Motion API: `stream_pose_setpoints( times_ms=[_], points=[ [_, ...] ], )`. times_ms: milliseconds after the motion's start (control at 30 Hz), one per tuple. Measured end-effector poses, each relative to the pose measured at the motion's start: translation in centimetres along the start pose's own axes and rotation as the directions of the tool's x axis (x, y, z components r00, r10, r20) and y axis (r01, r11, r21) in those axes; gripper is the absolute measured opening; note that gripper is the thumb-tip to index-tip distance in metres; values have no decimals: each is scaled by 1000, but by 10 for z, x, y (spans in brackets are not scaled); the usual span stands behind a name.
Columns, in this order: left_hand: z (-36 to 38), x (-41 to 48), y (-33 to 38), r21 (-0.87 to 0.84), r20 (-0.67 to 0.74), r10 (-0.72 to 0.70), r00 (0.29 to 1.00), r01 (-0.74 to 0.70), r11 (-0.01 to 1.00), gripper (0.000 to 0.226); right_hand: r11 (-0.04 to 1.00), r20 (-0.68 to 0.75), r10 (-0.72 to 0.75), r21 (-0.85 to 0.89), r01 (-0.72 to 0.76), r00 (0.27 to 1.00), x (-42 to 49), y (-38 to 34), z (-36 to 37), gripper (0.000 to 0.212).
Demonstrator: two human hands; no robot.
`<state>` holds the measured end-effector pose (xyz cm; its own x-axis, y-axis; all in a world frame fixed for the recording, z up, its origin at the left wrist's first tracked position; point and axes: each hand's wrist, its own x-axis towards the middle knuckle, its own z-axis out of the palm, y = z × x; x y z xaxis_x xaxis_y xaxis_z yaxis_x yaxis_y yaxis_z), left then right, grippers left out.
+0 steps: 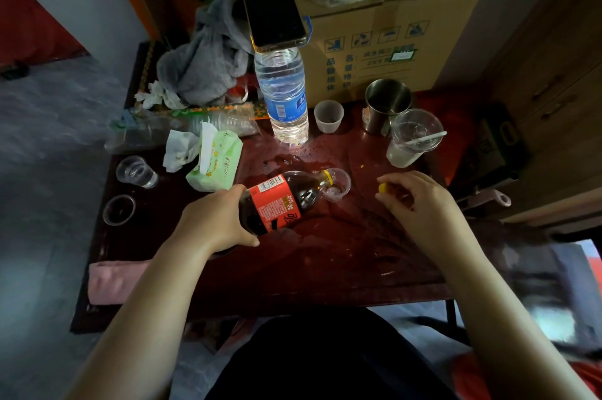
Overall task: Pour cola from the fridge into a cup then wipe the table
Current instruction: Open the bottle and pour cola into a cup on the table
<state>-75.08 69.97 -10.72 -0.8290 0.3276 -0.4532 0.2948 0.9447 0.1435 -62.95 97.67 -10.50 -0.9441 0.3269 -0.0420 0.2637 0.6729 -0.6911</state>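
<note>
Grip: left hand (pixel 215 220) fingers wrap the cola bottle (pixel 280 201).
Pour: tilt gently, holding its mouth over the small clear cup (pixel 340 186).
Cap: right hand (pixel 420 204) fingers pinch the yellow cap (pixel 382 188).

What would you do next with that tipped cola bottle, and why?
Probably tip the cola bottle slightly more with the left hand: its open mouth sits over the small clear cup, which looks nearly empty, and the right hand holds the yellow cap.
</note>
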Motion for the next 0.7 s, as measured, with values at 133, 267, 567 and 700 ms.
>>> stream_pose_setpoints(
  times_ms=[133, 267, 567, 700],
  points=[
    [-1, 1, 2, 2, 3, -2, 1000, 2, 1000, 78, 1000, -5, -7, 10, 7, 1000, 0, 0, 0, 25],
    [-2, 1, 3, 3, 4, -2, 1000, 2, 1000, 78, 1000, 2, -8, 4, 8, 1000, 0, 1, -1, 25],
    [-1, -1, 1, -6, 13, -10, 1000, 11, 1000, 81, 1000, -2, -19, 6, 19, 1000, 1, 2, 1, 26],
    [0, 0, 0, -3, 18, -12, 1000, 12, 1000, 81, 1000, -7, -18, 7, 18, 1000, 0, 3, 1, 26]
  ],
)
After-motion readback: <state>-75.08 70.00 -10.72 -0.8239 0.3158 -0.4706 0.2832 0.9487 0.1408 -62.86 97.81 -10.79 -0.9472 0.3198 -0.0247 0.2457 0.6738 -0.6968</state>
